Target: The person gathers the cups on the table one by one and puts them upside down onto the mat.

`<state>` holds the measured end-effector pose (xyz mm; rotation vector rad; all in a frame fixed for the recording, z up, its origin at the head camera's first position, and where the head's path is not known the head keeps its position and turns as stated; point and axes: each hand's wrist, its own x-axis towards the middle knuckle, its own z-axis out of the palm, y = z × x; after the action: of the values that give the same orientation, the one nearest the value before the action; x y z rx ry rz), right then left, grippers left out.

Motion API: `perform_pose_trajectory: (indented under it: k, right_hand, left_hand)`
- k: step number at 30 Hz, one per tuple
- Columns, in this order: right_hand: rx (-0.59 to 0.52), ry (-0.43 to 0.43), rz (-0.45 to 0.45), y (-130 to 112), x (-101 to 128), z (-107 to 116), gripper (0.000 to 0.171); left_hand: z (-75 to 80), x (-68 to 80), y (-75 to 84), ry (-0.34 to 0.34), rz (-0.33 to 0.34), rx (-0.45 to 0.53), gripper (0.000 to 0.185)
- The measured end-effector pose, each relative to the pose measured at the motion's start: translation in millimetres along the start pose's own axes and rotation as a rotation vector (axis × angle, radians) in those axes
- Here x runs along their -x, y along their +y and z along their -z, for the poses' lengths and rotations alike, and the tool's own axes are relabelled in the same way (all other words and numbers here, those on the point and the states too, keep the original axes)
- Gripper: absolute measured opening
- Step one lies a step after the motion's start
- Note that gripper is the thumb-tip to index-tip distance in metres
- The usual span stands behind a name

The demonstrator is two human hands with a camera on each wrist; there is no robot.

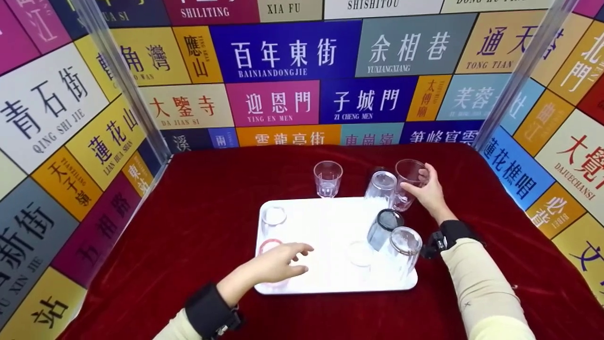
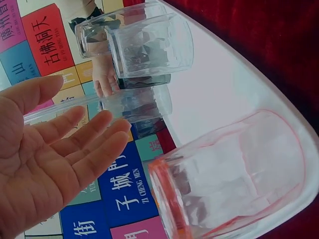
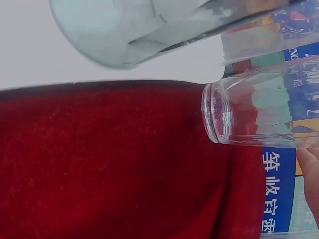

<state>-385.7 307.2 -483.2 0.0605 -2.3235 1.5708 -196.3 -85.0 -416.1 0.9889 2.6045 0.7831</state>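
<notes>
A white tray point(image 1: 330, 222) lies on the red cloth and carries several upright glasses. My left hand point(image 1: 302, 259) hovers open over the tray's front left, fingers straight, right beside a pink-rimmed glass point(image 1: 270, 248). In the left wrist view the palm point(image 2: 50, 164) faces that pink-rimmed glass point(image 2: 234, 179) without touching it. My right hand point(image 1: 417, 182) grips a clear glass point(image 1: 406, 186) at the tray's back right corner, just off its edge. The right wrist view shows this glass point(image 3: 259, 107) low over the cloth, with one fingertip point(image 3: 309, 169) beside it.
A lone clear glass point(image 1: 327, 178) stands on the cloth behind the tray. On the tray are a grey-tinted glass point(image 1: 383, 229), clear glasses point(image 1: 403, 250) point(image 1: 381, 186) on the right and one point(image 1: 274, 218) at the left. Sign-covered walls close three sides.
</notes>
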Motion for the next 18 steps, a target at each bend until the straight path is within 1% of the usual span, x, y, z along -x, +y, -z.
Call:
perform_pose_trajectory:
  k: [5, 9, 12, 14, 18]
  right_hand:
    - [0.046, 0.012, -0.035, 0, -1, 2, 0.097]
    - [0.091, 0.026, -0.049, -9, -2, 7, 0.098]
    - [0.096, 0.053, -0.046, -25, -5, 14, 0.099]
    - [0.078, 0.084, -0.038, -38, -9, 19, 0.097]
    - [0.049, 0.139, -0.02, -72, -13, 27, 0.092]
  left_hand:
    - [-1.0, 0.5, -3.5, 0.009, 0.009, 0.013, 0.039]
    - [-1.9, 0.4, -4.6, 0.016, -0.008, 0.014, 0.037]
    - [-1.8, 0.7, -5.8, 0.031, -0.021, 0.016, 0.037]
    - [-1.5, 1.1, -6.9, 0.04, -0.028, 0.021, 0.036]
    - [-0.6, 2.0, -8.3, 0.062, -0.035, 0.025, 0.034]
